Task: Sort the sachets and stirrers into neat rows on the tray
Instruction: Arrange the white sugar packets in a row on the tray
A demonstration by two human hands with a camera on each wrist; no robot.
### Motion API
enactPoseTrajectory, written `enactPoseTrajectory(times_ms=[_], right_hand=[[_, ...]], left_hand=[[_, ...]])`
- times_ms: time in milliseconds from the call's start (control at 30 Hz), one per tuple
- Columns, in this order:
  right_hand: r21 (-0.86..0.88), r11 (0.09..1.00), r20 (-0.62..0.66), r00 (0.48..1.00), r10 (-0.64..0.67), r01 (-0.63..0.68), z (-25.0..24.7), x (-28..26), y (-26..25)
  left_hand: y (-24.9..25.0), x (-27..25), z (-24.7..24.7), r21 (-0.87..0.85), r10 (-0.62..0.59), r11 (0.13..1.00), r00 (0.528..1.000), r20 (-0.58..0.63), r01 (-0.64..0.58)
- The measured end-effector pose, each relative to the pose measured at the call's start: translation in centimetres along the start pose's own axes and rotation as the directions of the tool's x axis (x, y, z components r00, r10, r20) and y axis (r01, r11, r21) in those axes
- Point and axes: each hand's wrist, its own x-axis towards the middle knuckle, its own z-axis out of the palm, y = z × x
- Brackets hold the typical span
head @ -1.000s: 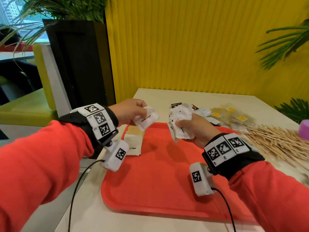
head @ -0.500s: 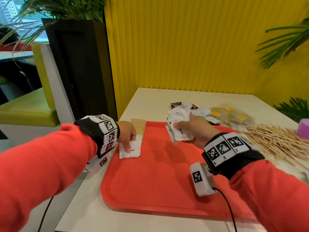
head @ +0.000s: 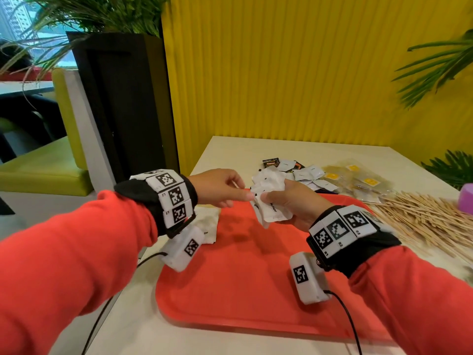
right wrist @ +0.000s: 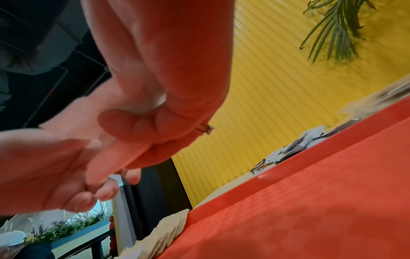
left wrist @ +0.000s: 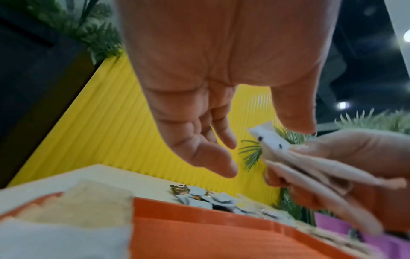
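My right hand [head: 281, 198] grips a bundle of white sachets [head: 268, 201] above the far part of the red tray [head: 243, 278]. My left hand [head: 244, 194] reaches across to the bundle, fingertips at its left edge. In the left wrist view the left hand [left wrist: 264, 149] has its thumb and fingers spread either side of the top sachet [left wrist: 272, 140], with a gap showing. A row of brown and white sachets [head: 207, 224] lies along the tray's left edge, partly hidden by my left wrist. The wooden stirrers [head: 435, 219] lie heaped on the table to the right of the tray.
Loose white and dark sachets [head: 304, 172] and clear packets with yellow labels [head: 358, 180] lie on the table beyond the tray. A purple object [head: 467, 198] sits at the far right. A black planter [head: 120, 103] stands left of the table, in front of the yellow wall.
My left hand carried one white sachet down to the row at the tray's left edge, left it there, and has come back empty to the bundle. The right hand has hardly moved.
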Motion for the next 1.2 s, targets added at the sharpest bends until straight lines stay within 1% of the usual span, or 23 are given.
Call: enactPoseTrajectory(times_ms=[67, 100, 133, 200, 300, 433, 500, 567, 667, 733, 800, 900, 1033, 1100, 1200], right_hand=[[0.005, 1.0, 0.057, 0.998, 0.0, 0.0, 0.2, 0.0, 0.0], [0.014, 1.0, 0.072, 0.997, 0.005, -0.006, 0.2, -0.1, -0.1], [0.026, 1.0, 0.081, 0.997, 0.006, -0.008, 0.2, -0.1, -0.1], [0.036, 0.999, 0.073, 0.997, -0.011, 0.008, 0.0, -0.2, -0.2], [-0.003, 0.999, 0.039, 0.999, -0.031, 0.032, -0.5, -0.3, -0.3], [0.007, 0.998, 0.041, 0.997, -0.062, 0.062, -0.9, -0.4, -0.3], [0.028, 0.997, 0.009, 0.997, -0.077, 0.077, -0.9, -0.4, -0.3], [0.042, 0.996, -0.004, 0.996, -0.084, 0.084, -0.9, -0.4, -0.2], [0.02, 0.997, -0.004, 0.998, -0.069, 0.069, -0.8, -0.4, -0.1], [0.006, 0.999, -0.034, 0.998, -0.053, 0.053, -0.9, -0.3, -0.1], [0.009, 0.999, -0.058, 0.998, -0.038, 0.039, -1.0, -0.3, -0.1], [0.014, 0.999, -0.07, 0.997, -0.031, 0.032, -1.2, -0.3, 0.0], [0.007, 0.999, -0.035, 0.999, -0.036, 0.036, -0.8, -0.3, 0.0], [0.009, 0.999, -0.017, 0.999, -0.034, 0.034, -0.4, -0.3, -0.1], [-0.012, 0.999, 0.008, 0.999, -0.038, 0.038, 0.0, -0.4, -0.1]], left_hand=[[1.0, -0.1, 0.5, -0.247, -0.008, 0.969, 0.998, 0.058, 0.022], [1.2, -0.1, 0.6, -0.304, 0.009, 0.952, 0.995, 0.101, 0.022], [1.3, -0.1, 0.6, -0.313, 0.025, 0.95, 0.991, 0.132, 0.018], [1.4, 0.0, 0.8, -0.285, 0.033, 0.959, 0.99, 0.14, 0.008], [1.3, 0.1, 1.2, -0.301, 0.011, 0.953, 0.993, 0.115, 0.024], [1.1, 0.1, 1.4, -0.244, 0.011, 0.969, 0.989, 0.149, 0.026], [1.1, 0.0, 1.3, -0.191, -0.008, 0.981, 0.985, 0.172, 0.042], [0.9, 0.1, 1.2, -0.182, -0.026, 0.982, 0.983, 0.184, 0.06], [0.4, 0.0, 1.0, -0.173, -0.064, 0.98, 0.982, 0.177, 0.094], [-0.1, -0.3, 0.6, -0.159, -0.111, 0.977, 0.978, 0.176, 0.14], [-1.0, -0.7, 0.1, -0.105, -0.159, 0.978, 0.974, 0.16, 0.177], [-2.4, -1.4, -0.7, 0.073, -0.262, 0.964, 0.955, 0.14, 0.254], [-3.7, -2.0, -0.9, 0.325, -0.411, 0.878, 0.902, 0.131, 0.352], [-4.0, -1.9, -0.8, 0.417, -0.439, 0.834, 0.892, 0.107, 0.36], [-4.2, -1.3, -0.7, 0.57, -0.406, 0.768, 0.91, 0.083, 0.291]])
